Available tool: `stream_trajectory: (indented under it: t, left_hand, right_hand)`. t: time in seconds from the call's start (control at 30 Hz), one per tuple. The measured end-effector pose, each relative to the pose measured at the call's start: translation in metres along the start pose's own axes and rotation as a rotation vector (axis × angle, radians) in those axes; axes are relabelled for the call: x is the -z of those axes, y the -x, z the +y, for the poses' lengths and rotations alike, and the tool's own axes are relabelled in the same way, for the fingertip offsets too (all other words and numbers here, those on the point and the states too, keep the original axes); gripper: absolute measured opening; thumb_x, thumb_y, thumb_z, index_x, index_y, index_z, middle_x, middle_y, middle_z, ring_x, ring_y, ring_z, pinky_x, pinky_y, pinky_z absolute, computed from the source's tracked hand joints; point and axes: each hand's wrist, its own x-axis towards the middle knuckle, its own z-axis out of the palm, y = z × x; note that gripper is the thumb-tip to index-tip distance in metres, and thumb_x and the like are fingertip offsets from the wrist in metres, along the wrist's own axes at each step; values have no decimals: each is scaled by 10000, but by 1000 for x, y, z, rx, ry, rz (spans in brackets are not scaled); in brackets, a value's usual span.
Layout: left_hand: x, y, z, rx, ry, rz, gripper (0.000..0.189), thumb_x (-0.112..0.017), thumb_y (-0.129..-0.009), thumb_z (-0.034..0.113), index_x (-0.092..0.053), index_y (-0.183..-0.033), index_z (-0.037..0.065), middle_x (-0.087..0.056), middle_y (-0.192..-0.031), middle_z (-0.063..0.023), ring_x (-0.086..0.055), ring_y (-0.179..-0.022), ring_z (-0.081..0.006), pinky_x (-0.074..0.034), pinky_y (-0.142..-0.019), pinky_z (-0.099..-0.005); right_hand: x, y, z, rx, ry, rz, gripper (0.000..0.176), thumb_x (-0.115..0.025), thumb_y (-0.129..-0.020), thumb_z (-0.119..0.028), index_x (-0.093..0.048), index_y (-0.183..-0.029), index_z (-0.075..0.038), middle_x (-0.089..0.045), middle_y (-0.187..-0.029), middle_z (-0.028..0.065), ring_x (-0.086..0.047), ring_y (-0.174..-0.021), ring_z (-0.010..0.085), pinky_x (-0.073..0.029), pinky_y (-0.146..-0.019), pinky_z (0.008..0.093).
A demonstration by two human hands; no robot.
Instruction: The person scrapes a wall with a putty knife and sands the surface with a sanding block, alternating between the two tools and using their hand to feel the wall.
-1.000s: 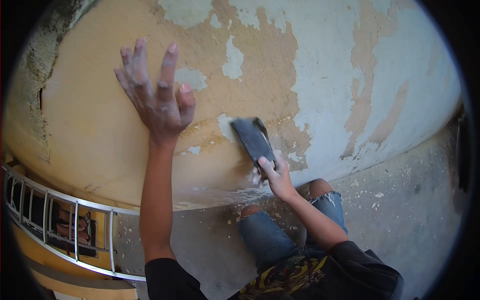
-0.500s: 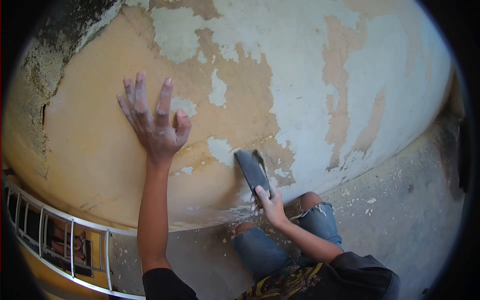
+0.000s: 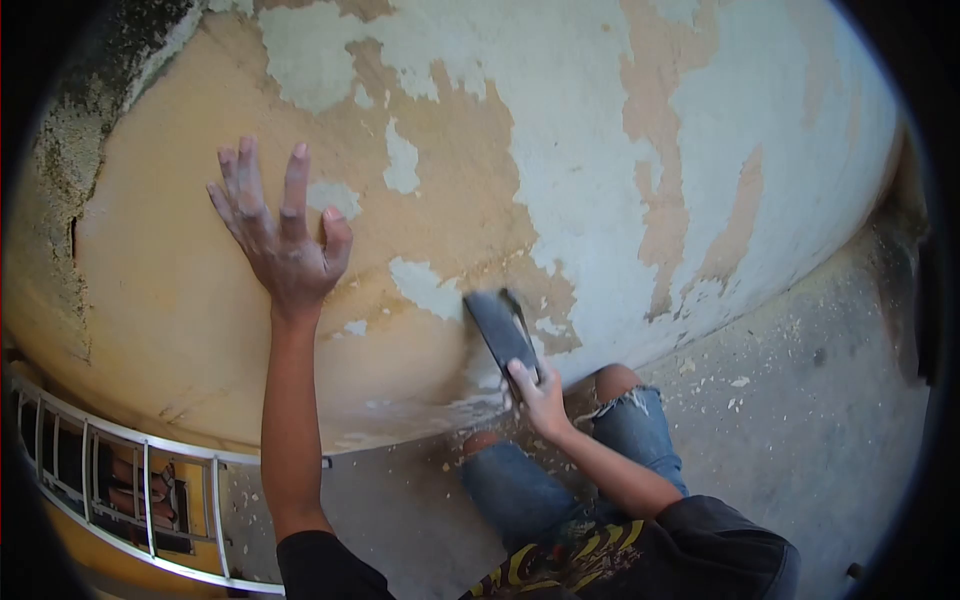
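Observation:
My left hand [image 3: 283,240] lies against the tan part of the wall with its fingers spread, dusty white along the knuckles and fingertips. Lower and to the right, my right hand [image 3: 538,398] is closed around a flat, dark grey scraper [image 3: 500,333], thumb laid along its face. The scraper's far end is slightly blurred and overlaps the tan wall just right of a pale leftover paint patch [image 3: 425,286]. Peeling pale paint and bare tan areas cover the wall [image 3: 600,200] around both hands.
A metal ladder [image 3: 150,500] is at the lower left, with another person's legs and feet [image 3: 150,492] showing behind its rungs. Paint flakes are scattered on the concrete floor [image 3: 780,400]. My bent knees [image 3: 630,425] are close to the wall's base. Dark, crumbling plaster [image 3: 75,150] runs along the upper left.
The view has shifted, so the wall sits further left and higher. My left hand keeps its place on the wall; the scraper has moved slightly right and down relative to the pale patch.

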Motion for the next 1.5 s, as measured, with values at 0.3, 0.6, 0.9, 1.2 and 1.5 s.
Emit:
stream_trajectory:
  t: [0.3,0.6,0.9,1.2,1.5]
  left_hand:
    - [4,4,2,0,-10,-5,587,-480,-914,329,-445,-1490,224,-359,-1548,-204,-337,-1438,-465,-219,-1131,-678]
    - [-2,1,4,-19,25,44,569,-452,-936,343,-452,-1488,210,-358,-1551,-207,-342,-1437,-460,-236,-1130,-656]
    - [-3,2,5,-29,63,74,566,-451,-933,341,-458,-1484,212,-380,-1539,-189,-354,-1434,-445,-227,-1136,-652]
    - [0,3,5,-22,8,-30,564,-434,-940,366,-469,-1478,202,-374,-1549,-189,-335,-1448,-439,-219,-1145,-639]
    - [1,4,5,-6,-4,-10,556,-423,-945,372,-468,-1478,219,-387,-1542,-189,-348,-1439,-450,-211,-1145,-652]
  right_hand:
    - [17,-4,2,-78,77,-25,361,-620,-1010,-298,-575,-1236,-20,-648,-745,28,-593,-542,80,-442,-460,235]
    - [3,-39,-15,15,108,-167,334,-592,-1023,-300,-559,-1200,-19,-645,-765,44,-610,-564,93,-456,-434,232]
    - [14,-30,-4,-17,9,-138,298,-612,-1013,-277,-577,-1137,-8,-636,-722,28,-568,-500,80,-441,-431,239]
    - [61,9,62,-201,15,-57,352,-622,-1010,-294,-576,-1211,-9,-632,-756,34,-595,-552,106,-481,-519,252]
    - [86,4,75,-150,75,-67,316,-621,-1014,-283,-589,-1135,8,-635,-764,35,-601,-611,95,-490,-564,262]
